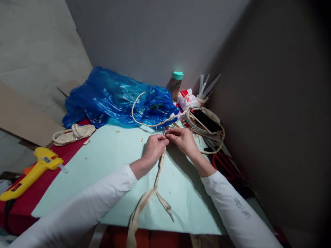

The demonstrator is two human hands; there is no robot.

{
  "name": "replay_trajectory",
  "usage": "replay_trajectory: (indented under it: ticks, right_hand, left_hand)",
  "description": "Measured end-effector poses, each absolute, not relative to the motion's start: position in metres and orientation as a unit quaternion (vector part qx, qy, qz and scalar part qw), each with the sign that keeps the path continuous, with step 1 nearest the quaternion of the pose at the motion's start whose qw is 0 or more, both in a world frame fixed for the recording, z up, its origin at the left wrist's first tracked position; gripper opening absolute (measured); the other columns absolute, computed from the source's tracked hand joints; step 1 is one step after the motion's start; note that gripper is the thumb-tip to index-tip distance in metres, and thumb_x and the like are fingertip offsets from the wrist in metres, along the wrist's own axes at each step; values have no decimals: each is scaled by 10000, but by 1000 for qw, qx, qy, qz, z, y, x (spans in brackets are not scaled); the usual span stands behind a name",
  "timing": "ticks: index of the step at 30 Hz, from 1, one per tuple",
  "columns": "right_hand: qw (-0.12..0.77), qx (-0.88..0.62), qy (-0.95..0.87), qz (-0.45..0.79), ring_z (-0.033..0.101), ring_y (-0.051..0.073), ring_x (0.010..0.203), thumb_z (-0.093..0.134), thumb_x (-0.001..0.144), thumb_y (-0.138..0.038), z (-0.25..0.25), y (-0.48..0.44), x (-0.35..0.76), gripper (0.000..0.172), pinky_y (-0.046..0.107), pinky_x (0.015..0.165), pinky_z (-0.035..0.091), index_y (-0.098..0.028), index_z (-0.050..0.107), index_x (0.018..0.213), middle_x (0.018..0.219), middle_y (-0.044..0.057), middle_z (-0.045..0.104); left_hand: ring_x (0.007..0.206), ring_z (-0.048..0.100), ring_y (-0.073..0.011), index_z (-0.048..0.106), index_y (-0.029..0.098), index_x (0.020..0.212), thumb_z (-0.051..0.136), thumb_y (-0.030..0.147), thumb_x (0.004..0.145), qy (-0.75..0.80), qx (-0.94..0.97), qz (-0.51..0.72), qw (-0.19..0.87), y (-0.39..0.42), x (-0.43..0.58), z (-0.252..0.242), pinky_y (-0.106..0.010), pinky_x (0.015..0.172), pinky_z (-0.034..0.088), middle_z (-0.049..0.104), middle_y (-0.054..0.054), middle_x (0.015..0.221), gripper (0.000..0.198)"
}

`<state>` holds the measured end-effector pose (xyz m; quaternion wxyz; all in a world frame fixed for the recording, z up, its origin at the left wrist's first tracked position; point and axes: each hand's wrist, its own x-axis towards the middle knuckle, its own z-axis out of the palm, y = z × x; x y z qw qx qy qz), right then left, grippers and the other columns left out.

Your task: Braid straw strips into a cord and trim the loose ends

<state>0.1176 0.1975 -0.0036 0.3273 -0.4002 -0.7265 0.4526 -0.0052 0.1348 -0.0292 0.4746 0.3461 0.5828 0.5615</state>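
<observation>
One braided cord (159,168) (loose-ended) runs nearward from the left grip (154,150).

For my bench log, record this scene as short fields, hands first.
Left hand: pinching the braided cord
Right hand: fingertips pinched at the braided cord; exact grip hidden
Surface: pale green sheet over red cloth
Cord's near end: loose strands reaching past the sheet's front edge
Left side: yellow glue gun, coiled braid
Back: blue plastic bag, teal-lidded container
</observation>
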Motion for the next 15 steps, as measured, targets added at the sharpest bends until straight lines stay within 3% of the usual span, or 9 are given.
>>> replay_trajectory:
  ticks: [5,11,15]
  right_hand:
    - [300,-370,-751,458,535,147,681,585,776,-358,2,197,122,182,254,645,418,-177,604,779,728,9,607]
    - [322,-392,-779,368,512,194,905,598,787,-321,7,196,129,141,273,740,400,-183,618,780,900,50,555]
    - [332,-409,-748,404,487,151,706,586,811,-316,5,193,128,127,265,640,354,-191,604,795,748,4,556]
  left_hand:
    - [554,505,-114,679,148,715,675,236,656,570,371,568,463,136,-5,-27,-214,512,330,650,-17,646,106]
    - [626,556,-140,709,130,867,699,201,653,557,381,578,459,139,-5,-26,-228,556,378,658,-36,678,225]
    - [583,522,-118,691,142,840,691,205,674,555,383,587,447,137,-5,-23,-226,552,371,632,-7,641,177]
